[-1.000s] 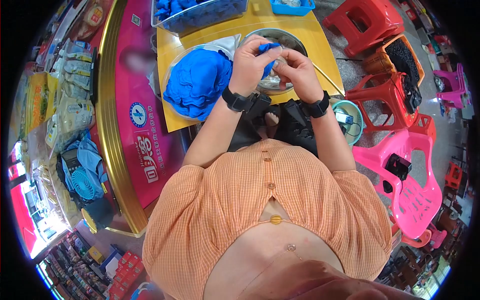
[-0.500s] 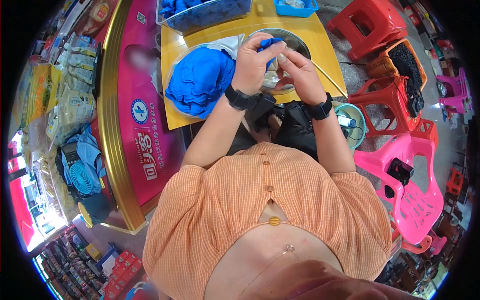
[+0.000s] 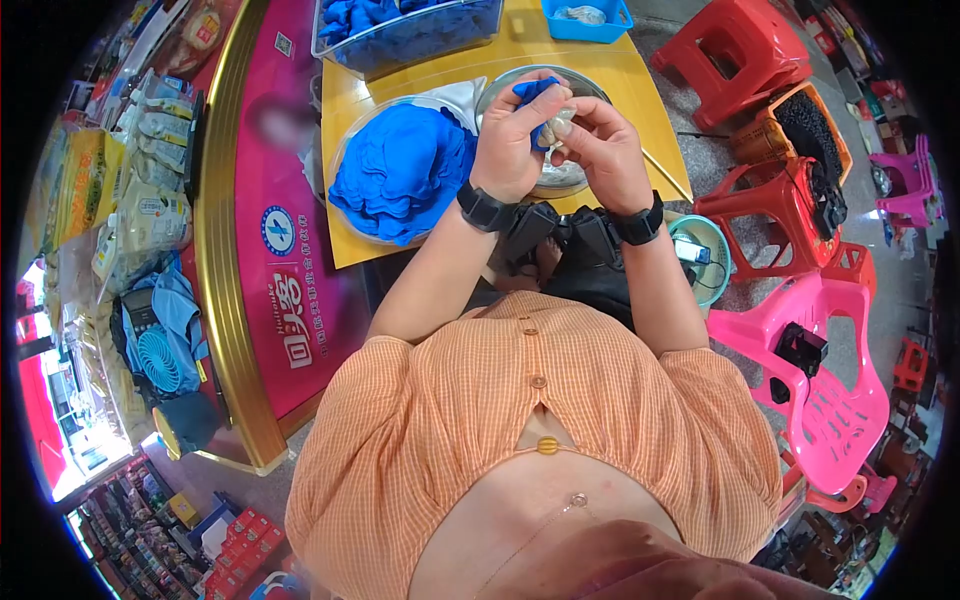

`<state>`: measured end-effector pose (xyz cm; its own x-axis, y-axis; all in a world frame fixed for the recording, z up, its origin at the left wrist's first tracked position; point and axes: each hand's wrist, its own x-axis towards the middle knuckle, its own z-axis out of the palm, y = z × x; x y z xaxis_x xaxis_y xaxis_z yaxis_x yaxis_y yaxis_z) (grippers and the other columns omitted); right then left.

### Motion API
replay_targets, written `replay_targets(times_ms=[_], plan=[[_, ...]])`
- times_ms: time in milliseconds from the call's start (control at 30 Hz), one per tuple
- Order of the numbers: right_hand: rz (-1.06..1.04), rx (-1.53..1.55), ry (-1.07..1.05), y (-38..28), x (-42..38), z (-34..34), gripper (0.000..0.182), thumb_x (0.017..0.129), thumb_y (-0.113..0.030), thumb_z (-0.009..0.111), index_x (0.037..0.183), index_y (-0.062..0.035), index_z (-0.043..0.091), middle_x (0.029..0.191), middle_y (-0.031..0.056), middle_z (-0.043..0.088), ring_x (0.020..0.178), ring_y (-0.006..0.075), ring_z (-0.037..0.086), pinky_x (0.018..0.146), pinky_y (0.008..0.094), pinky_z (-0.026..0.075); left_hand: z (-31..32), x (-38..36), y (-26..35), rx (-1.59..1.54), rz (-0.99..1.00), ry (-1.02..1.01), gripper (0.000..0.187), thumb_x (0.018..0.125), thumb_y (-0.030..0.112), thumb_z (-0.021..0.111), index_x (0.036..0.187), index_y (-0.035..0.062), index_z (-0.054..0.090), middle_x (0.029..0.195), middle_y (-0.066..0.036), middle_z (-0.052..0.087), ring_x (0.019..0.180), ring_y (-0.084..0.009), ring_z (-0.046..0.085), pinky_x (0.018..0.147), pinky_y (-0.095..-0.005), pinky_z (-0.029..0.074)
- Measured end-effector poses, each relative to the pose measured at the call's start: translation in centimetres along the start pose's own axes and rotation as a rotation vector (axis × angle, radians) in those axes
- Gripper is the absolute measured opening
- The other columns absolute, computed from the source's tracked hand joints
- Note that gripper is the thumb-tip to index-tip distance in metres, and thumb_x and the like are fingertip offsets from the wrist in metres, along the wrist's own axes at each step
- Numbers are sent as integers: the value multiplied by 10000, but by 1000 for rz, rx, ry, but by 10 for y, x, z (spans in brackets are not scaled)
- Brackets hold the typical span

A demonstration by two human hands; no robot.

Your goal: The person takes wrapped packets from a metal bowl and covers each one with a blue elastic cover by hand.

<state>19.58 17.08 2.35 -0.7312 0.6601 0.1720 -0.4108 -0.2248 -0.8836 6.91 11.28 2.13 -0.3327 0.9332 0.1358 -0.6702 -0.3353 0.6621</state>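
Above a metal bowl (image 3: pixel 489 98), my two hands meet. My left hand (image 3: pixel 513 140) is closed round a thin, soft blue sheet (image 3: pixel 536 90), whose material I cannot make out. A pale, lumpy piece (image 3: pixel 561 127) lies against the blue sheet, between the hands. The fingers of my right hand (image 3: pixel 612 158) are bent and pinch at this pale piece. Part of the bowl's whitish contents shows beneath my hands. Just left of my left hand, a large pile of thin blue sheets (image 3: pixel 400 165) fills a round, clear-rimmed dish.
A clear bin (image 3: pixel 410 50) of folded blue pieces and a small blue basket (image 3: pixel 588 22) stand at the far side of the yellow table (image 3: pixel 650 110). A thin stick (image 3: pixel 668 176) lies right of the bowl. Red stools (image 3: pixel 735 60) and a pink chair (image 3: pixel 835 400) stand at right.
The pale piece now shows between my hands against the blue sheet. My right hand has shifted slightly, its fingers closer in. The view has moved a little.
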Motion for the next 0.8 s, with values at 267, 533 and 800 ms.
replay_targets(times_ms=[267,533,800], plan=[[82,-122,81,-4,5,5,220,918,-157,630,1072,-2,613,845,22,623,676,78,576,551,224,494,6,-3,6,129,22,15,283,902,145,663,1164,57,605,949,-25,629,773,-100,573,652,-236,469],[61,-60,262,6,7,9,268,877,-188,696,1016,23,609,838,45,640,653,78,580,511,227,509,-5,-22,10,999,397,227,192,819,141,731,933,-3,673,850,-90,658,691,-149,614,660,-246,488],[79,-238,176,-2,0,12,337,802,-141,772,1051,9,600,942,63,655,784,102,637,623,233,555,-19,-19,12,525,64,175,144,932,150,631,963,10,648,767,17,603,593,-33,482,524,-179,381]])
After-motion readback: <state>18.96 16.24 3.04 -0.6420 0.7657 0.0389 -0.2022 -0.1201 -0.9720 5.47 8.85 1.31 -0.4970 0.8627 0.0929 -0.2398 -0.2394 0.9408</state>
